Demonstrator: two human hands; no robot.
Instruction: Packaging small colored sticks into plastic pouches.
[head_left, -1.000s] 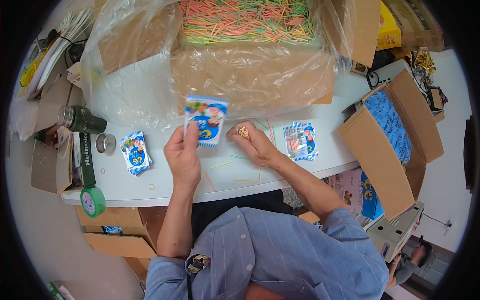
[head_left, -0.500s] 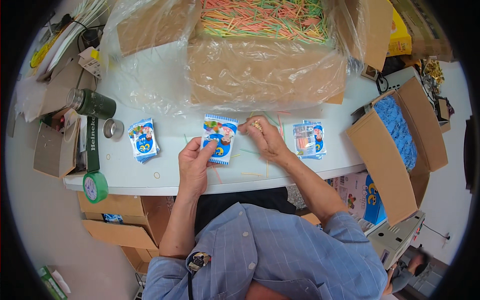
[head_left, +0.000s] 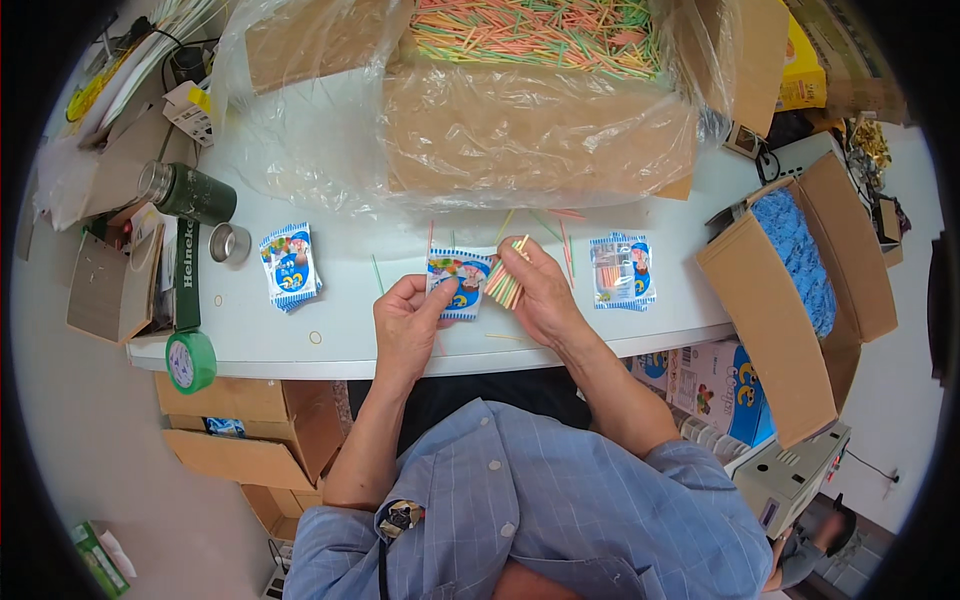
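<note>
Sticks meeting the mouth of the small packet

My left hand pinches the small blue-and-white packet by its left side, thumb on top, holding it just above the table so its right edge faces my right hand. There my fingers are pressed together around a bundle of coloured sticks, tips touching the packet's edge, angled as if to slide in. A filled packet lies right of the packet, a stack of packets left of it, the big lined carton of sticks beyond. Half a second ago my right hand was farther back, nearer the carton; a second ago both hands were farther left, the packet raised.
</note>
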